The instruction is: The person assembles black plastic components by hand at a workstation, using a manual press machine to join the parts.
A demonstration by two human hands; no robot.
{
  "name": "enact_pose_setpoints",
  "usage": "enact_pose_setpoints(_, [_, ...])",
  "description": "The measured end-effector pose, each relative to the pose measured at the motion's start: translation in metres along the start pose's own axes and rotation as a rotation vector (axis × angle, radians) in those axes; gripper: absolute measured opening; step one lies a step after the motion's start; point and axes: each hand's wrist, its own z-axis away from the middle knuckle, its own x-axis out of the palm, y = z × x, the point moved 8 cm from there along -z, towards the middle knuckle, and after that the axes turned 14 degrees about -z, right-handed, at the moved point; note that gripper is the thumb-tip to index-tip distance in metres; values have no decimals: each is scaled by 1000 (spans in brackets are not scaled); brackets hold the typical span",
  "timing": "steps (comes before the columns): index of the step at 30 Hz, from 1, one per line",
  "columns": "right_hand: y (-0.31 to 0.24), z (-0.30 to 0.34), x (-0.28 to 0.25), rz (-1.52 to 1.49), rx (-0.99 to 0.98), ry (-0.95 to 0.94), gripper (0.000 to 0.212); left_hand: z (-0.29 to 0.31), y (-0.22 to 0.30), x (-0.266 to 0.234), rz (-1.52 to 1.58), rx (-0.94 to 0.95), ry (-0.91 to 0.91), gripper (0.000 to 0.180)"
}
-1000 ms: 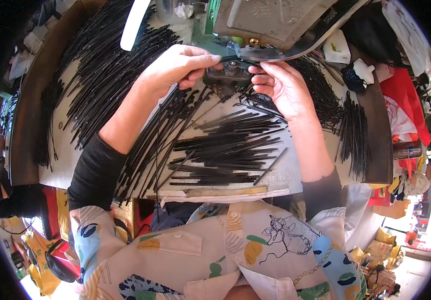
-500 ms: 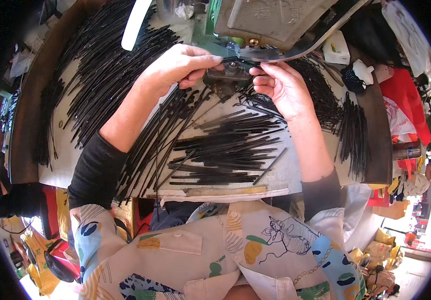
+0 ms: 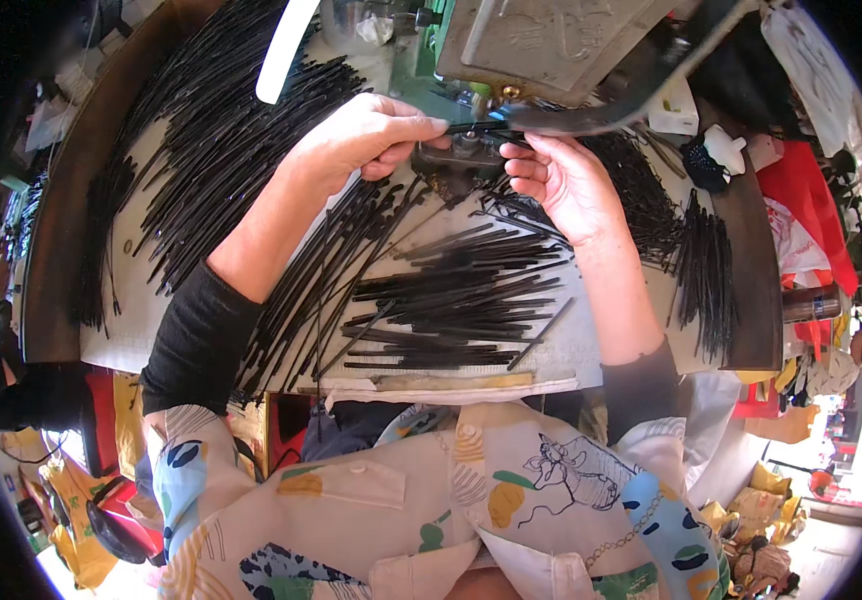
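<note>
A thin black strip (image 3: pixel 473 127) is stretched level between my two hands, under the head of a grey and green machine (image 3: pixel 526 45). My left hand (image 3: pixel 376 135) pinches its left end between thumb and forefinger, other fingers curled. The thumb and forefinger of my right hand (image 3: pixel 566 180) close on the right end; the other fingers are loosely bent. Just above my right fingertips runs a curved dark bar (image 3: pixel 641 95), blurred. A small metal fitting (image 3: pixel 467 145) sits below the strip. The machine head and bar partly hide the working spot.
Black strips (image 3: pixel 231 150) cover the table's left side, with another pile (image 3: pixel 451 290) in front of me. Tangled dark pieces (image 3: pixel 641 185) lie beyond my right wrist, near a strip bundle (image 3: pixel 703 280). A raised brown rim (image 3: pixel 51 250) edges the table (image 3: pixel 111 345).
The curved bar has shifted slightly and is now blurred. My hands hold nearly the same position, while more of the strip shows between them.
</note>
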Motion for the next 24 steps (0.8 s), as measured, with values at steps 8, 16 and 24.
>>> enact_pose_setpoints(8, [-11,4,5,59,-38,-70,21,6,17,-6,-132,135,20,30])
enact_pose_setpoints(16, [0,35,64,1124,-333,-194,23,15,2,26,-191,62,-227,28])
enact_pose_setpoints(24, [-6,41,62,1216,-285,-209,18,48,-8,-29,-630,-66,-50,41])
